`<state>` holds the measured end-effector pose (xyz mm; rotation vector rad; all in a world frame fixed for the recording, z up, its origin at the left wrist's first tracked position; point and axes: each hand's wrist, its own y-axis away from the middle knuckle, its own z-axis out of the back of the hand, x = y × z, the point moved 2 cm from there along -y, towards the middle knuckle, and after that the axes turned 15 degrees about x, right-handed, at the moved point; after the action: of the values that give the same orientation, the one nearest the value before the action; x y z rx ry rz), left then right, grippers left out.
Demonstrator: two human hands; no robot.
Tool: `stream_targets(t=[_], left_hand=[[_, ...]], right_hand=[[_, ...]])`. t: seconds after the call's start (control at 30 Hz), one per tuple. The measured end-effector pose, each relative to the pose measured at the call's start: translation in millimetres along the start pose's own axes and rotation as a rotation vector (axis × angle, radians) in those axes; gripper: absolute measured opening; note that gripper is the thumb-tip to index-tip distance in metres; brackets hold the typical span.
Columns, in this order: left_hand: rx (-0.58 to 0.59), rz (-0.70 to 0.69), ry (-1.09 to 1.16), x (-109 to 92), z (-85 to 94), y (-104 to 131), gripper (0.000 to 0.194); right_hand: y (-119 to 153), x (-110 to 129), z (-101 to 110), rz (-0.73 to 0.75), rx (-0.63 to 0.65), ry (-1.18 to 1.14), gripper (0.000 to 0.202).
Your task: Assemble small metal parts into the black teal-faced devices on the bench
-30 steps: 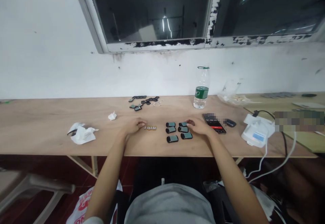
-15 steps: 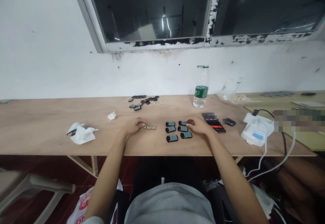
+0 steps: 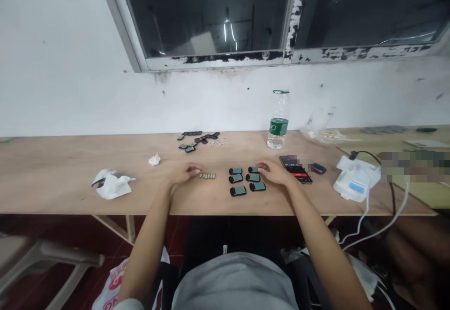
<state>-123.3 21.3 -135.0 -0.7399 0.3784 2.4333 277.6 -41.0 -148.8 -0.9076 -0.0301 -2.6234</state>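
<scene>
Several small black oval-ended cases with grey-green rectangular faces lie in two columns on the wooden table, among them a near left one [image 3: 239, 191]. At the upper right of this group, my right hand [image 3: 276, 173] has its thumb and forefinger closed at the right edge of one black case [image 3: 253, 170]. My left hand [image 3: 184, 173] rests on the table with fingers loosely curved, thumb and forefinger apart. Just beyond its fingertips lies a short row of small silvery pieces with gold-coloured edges [image 3: 208, 176]. Nothing shows between the left fingers.
More black pieces [image 3: 191, 148] and tiny pale bits [image 3: 216, 142] are scattered at the back. A water bottle [image 3: 277, 132], a phone [image 3: 297, 170], a dark oval object [image 3: 319, 168] and a white device [image 3: 356, 178] with cables stand right. Crumpled tissues [image 3: 114, 185] lie left.
The case at my right fingertips has shifted very slightly right. My left hand has barely moved, and the other things lie as before.
</scene>
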Motion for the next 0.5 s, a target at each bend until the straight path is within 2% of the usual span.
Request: stream_targets(t=[0.23,0.5], left_hand=[[0.027,0.031,-0.012,1.5,-2.4,0.4,0.058],[0.038,0.016,-0.003,2.1,-1.9,-1.4,0.053]], right_hand=[[-0.7,1.1,-1.8,-0.026,0.043,0.12,0.031],[-2.2,0.4,-4.0,-0.004,0.023,0.143,0.015]])
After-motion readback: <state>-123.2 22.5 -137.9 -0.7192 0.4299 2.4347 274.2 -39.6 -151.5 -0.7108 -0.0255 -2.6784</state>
